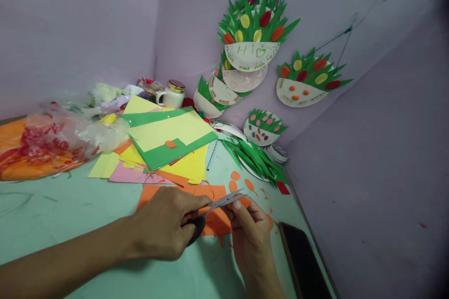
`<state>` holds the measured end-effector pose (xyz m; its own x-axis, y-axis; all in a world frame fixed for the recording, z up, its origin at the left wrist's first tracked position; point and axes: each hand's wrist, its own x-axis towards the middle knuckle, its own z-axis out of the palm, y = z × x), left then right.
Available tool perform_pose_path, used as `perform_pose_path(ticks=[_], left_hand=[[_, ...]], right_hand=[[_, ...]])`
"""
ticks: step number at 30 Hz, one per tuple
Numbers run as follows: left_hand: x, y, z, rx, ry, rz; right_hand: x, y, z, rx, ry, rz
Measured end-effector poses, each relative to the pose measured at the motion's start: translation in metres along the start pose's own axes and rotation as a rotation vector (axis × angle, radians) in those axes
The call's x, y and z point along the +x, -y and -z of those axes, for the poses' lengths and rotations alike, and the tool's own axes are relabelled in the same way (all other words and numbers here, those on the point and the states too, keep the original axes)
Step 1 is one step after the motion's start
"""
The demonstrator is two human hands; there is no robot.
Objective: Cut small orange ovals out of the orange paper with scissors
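My left hand (166,224) is closed around the black handles of a pair of scissors (221,202), whose blades point right and stand slightly apart. Between thumb and fingers, my right hand (250,233) pinches a small piece of orange paper (242,202) at the blades. Whether the blades touch its edge I cannot tell. Under both hands lies a larger orange sheet (215,222). Several cut orange ovals (233,186) and small scraps rest on the table just beyond my right hand.
Stacked coloured paper (168,128) lies behind my hands, with an orange oval on top. Green paper strips (249,156) are at the back right, a phone (303,259) at the right edge. Plastic bags (70,135) and a white mug (171,98) stand further back. Paper-plate baskets (252,56) hang on the wall.
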<state>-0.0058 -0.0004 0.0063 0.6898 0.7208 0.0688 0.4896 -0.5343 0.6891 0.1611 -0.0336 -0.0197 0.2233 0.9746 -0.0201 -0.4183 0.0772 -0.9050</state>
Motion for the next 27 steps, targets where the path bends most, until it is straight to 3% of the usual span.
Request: perform_pose_path(ticks=[16,27], left_hand=[[0.001,0.004,0.004,0.02,0.044,-0.025],[0.001,0.004,0.007,-0.007,0.063,-0.02]], right_hand=[[0.005,-0.004,0.012,-0.173,-0.002,0.044],[0.004,0.0,0.009,-0.229,-0.049,0.028]])
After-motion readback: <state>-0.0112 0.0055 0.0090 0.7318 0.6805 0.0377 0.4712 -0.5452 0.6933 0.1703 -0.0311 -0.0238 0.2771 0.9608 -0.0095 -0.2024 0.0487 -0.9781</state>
